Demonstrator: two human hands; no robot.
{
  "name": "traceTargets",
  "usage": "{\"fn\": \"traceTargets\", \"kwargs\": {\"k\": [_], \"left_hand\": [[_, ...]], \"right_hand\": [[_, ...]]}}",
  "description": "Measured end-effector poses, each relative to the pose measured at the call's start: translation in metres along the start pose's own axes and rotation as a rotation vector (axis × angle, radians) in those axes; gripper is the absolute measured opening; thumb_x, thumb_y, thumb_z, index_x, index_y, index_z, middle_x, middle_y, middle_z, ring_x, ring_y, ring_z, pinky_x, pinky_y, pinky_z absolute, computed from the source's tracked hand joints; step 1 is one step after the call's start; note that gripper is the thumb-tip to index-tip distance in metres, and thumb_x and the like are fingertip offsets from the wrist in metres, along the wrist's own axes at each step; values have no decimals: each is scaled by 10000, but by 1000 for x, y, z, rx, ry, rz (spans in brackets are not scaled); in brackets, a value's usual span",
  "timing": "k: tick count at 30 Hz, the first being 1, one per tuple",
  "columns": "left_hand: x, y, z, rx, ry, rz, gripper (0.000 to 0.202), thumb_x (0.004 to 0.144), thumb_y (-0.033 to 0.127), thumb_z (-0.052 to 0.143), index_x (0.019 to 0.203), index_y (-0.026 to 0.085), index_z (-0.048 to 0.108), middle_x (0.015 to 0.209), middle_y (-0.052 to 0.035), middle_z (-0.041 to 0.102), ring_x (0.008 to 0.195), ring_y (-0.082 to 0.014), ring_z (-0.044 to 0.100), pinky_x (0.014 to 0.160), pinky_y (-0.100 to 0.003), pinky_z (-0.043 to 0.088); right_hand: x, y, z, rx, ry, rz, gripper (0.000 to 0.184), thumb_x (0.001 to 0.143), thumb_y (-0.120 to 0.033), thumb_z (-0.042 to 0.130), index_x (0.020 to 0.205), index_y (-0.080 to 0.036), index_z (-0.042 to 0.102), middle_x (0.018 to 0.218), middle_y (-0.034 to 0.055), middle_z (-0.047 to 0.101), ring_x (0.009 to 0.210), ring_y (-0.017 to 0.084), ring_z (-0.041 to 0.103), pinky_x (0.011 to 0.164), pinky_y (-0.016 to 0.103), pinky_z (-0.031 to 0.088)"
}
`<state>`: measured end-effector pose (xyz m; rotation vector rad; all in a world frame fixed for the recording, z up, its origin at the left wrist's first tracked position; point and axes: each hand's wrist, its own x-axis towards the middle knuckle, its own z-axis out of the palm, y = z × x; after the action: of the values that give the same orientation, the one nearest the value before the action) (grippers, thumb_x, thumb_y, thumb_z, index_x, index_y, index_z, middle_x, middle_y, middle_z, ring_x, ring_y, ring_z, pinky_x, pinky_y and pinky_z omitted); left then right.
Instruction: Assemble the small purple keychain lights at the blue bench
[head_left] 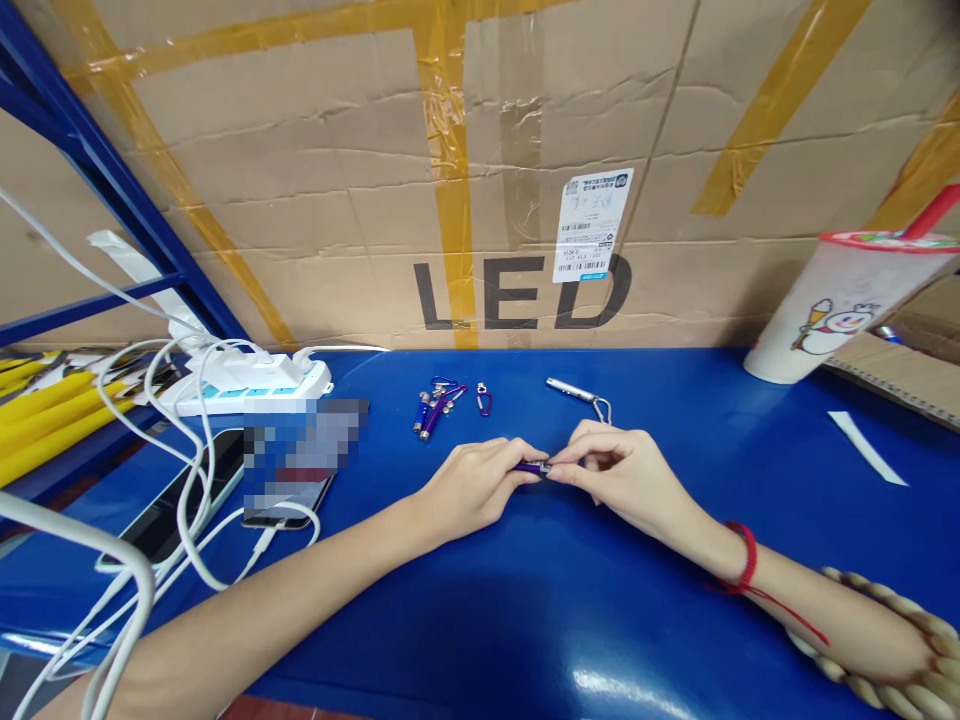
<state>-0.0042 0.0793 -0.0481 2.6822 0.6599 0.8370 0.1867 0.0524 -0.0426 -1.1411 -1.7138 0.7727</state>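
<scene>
My left hand (480, 490) is closed around a small purple keychain flashlight (529, 466), covering most of its body. At the flashlight's silver end, the thumb and fingers of my right hand (622, 465) are pinched together; whether a separate small part sits between them is hidden. Just beyond my right hand lies a silver keychain flashlight (571, 390) with a carabiner clip (602, 408). Farther left rest a blue flashlight (421, 412) and another purple flashlight (433, 418), among small round metal pieces. A loose purple carabiner (484, 401) lies beside that group.
A white power strip (247, 385) with tangled white cables and two phones, one a dark phone (304, 465), occupy the left. A drink cup (840, 305) stands at the right near a white strip (866, 448). A taped cardboard box (337, 200) walls off the back.
</scene>
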Motion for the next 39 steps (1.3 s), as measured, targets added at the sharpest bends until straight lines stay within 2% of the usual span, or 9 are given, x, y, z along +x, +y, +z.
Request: {"fn": "traceTargets", "kwargs": {"k": [3,10,15,19,22,26,29,34,39], "left_hand": [[-2,-3,2,54,34,40,170,915,227,381,974,150,521,891,-52,647,800,-140,616,707,-238,492],[-3,-4,4,117,54,77,192,917,246,380,934,152,547,849,-53,656,753,-129,617,669,-228,488],[-1,1,1,101,32,51,192,909,229,403,1051,179,523,947,-22,663,779,-118,609,709,-220,477],[1,3,1,119,49,31,161,902,207,406,997,166,529,928,-19,665,774,-132,609,700,-237,478],[2,3,2,139,58,-11,168,907,214,385,983,165,526,920,-29,662,777,-141,616,693,-246,485],[1,3,3,154,76,-40,183,909,218,370,1011,170,514,958,-41,655,827,-151,625,726,-257,494],[1,3,4,140,68,-53,193,913,220,356,1023,165,505,955,-48,652,840,-159,625,727,-261,495],[2,4,1,90,-25,-84,175,920,224,342,998,174,491,921,-36,650,821,-160,626,695,-251,485],[1,6,-1,28,-103,-112,121,917,222,359,975,185,459,934,-26,650,819,-151,636,689,-230,479]], "right_hand": [[-1,0,2,1,-15,36,298,678,-433,683,621,-141,673,600,7,516,404,34,370,376,187,307],[-2,-3,2,153,-155,249,411,622,-529,686,580,-127,611,595,-6,512,370,36,420,345,170,302],[0,-4,1,185,-165,313,409,571,-513,725,560,-127,589,566,-16,500,368,33,406,347,169,284],[0,0,2,158,-160,325,399,613,-514,702,625,-126,608,524,-18,491,368,46,413,345,169,269],[-1,1,2,95,-105,235,374,672,-502,668,668,-129,628,605,4,540,372,46,428,358,180,309],[-2,0,1,-58,79,-53,291,702,-437,679,759,-151,678,705,22,560,413,42,414,406,198,358],[-3,1,-2,-157,111,-226,244,733,-408,667,799,-175,705,719,26,559,452,50,399,429,201,363],[-4,4,-5,-272,96,-332,205,787,-380,622,791,-198,718,745,26,575,515,63,465,473,200,381],[-7,2,-6,-317,84,-367,177,800,-339,617,758,-197,714,740,21,580,546,67,505,499,196,386]]}}
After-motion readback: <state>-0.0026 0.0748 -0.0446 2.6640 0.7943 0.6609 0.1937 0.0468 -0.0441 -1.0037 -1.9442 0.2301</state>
